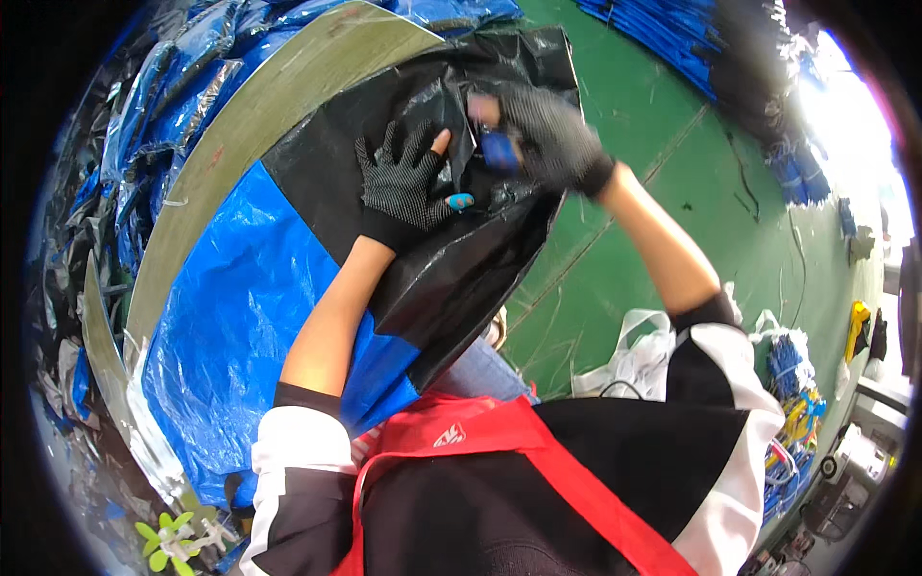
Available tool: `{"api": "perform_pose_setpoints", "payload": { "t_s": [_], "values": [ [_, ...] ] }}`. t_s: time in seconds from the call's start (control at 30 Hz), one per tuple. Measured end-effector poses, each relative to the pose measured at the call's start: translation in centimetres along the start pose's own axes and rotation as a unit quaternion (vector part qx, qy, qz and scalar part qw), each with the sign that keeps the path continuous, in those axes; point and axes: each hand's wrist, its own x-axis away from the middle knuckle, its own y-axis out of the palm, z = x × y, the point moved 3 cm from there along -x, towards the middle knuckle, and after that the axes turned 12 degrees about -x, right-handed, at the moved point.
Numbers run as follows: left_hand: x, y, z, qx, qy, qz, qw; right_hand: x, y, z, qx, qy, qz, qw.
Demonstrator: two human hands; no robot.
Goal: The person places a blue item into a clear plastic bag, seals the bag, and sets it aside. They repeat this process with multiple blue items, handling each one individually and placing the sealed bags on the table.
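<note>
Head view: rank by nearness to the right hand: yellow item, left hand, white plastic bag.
1. Left hand, to its left, spread on the black sheeting.
2. White plastic bag, lower right.
3. Yellow item, far right.

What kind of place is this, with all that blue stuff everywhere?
Probably a workshop or small factory. Blue bundles lie on the green floor, shiny blue packages are heaped on the left, and a big black-and-blue sheet is spread out.
</note>
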Motion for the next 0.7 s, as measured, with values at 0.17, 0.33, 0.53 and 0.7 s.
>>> {"api": "perform_pose_setpoints", "payload": {
  "t_s": [0.17,0.33,0.53,0.7],
  "values": [
    [-0.4,-1.8,-0.5,0.008,0.038,-0.072,0.997,6.6,5.6,-5.1,0.162,-0.068,-0.019,0.984],
    [-0.3,-3.8,-0.9,-0.032,0.276,-0.107,0.955,6.3,3.7,-4.9,0.091,-0.105,0.081,0.987],
    [2.3,0.6,1.7,0.018,0.243,-0.016,0.970,-7.6,0.9,-3.1,0.204,-0.022,-0.077,0.976],
    [1.9,1.5,1.1,0.061,0.176,-0.043,0.982,-12.5,6.8,6.3,0.215,0.131,-0.194,0.948]
  ]
}}
